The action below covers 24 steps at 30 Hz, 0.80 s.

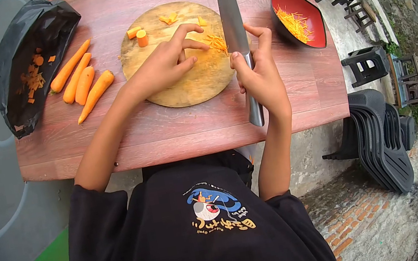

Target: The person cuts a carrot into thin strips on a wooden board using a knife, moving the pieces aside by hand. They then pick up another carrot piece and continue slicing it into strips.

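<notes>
Mid-shredding, your right hand (pixel 265 80) grips the knife (pixel 230 12); your open left hand (pixel 166 64), beside carrot shreds (pixel 217 43), should curl for cuts.

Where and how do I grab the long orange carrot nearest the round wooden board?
Grip the long orange carrot around its thick end, from above, on the side facing the round wooden board. That end looks easiest to hold; it thins to a tip, and other orange carrots lie close on its opposite side.
</notes>
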Each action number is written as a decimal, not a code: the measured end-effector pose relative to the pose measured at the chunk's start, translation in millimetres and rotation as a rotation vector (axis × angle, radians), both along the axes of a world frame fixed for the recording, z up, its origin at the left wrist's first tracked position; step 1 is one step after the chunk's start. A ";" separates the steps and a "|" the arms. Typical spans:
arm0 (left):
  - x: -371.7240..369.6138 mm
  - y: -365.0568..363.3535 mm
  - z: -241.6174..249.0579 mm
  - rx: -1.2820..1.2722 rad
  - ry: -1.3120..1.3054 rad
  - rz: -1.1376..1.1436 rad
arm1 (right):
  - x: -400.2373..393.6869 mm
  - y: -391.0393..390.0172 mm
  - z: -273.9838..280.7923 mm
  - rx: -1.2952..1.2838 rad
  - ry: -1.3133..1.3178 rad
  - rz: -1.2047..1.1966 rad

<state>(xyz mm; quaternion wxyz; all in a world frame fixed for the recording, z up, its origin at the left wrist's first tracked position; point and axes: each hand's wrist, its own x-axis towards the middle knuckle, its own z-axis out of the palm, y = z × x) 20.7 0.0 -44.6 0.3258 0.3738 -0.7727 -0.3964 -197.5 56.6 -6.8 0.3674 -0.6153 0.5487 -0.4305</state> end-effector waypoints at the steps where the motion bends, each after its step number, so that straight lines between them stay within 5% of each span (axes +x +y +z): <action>1: 1.1 0.4 3.5 0.008 0.008 -0.038 | -2.8 1.5 -3.0 -0.057 0.068 0.031; 11: -6.0 -1.9 8.1 -0.138 -0.076 -0.081 | -31.0 17.8 2.8 -0.245 0.388 0.103; 17: 53.2 9.2 77.5 0.065 -0.509 -0.386 | -38.6 17.4 -14.4 -0.243 0.389 -0.025; 21: 43.3 21.2 149.9 0.244 -0.469 -0.645 | -38.0 17.5 -9.8 -0.255 0.484 0.025; 24: 20.9 5.2 158.9 -0.142 -0.312 -0.543 | -38.4 14.7 -24.7 -0.400 0.584 0.022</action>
